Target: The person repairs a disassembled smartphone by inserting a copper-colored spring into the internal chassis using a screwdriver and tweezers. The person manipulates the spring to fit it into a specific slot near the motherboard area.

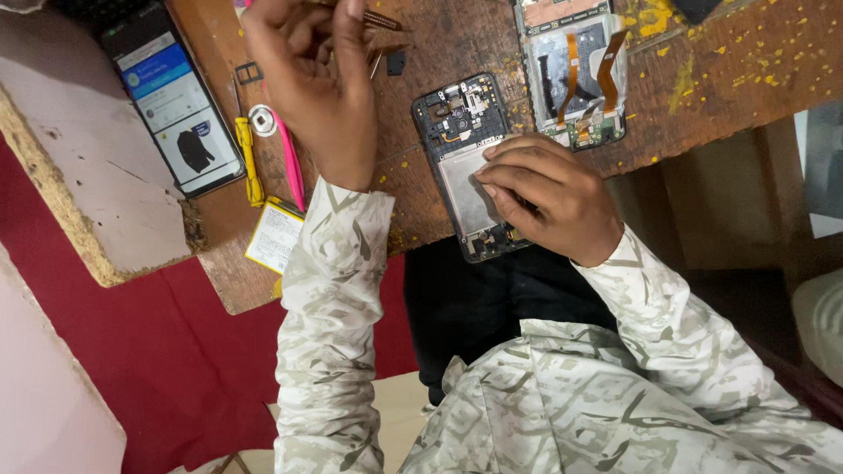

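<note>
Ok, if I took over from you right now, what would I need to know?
Left hand: raised, pinching a thin tool.
Right hand: fingers resting on the opened phone on the wooden table.
Done: the phone's back is off; a battery lies out near the yellow screwdriver.
Left: the phone is not closed; another opened part lies beside it.

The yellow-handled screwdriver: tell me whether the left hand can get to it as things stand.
Probably yes. The left hand is raised just beside the yellow-handled screwdriver, and only a pink tool lies between them on the wooden table. Its fingers, though, seem to pinch something small.
</note>
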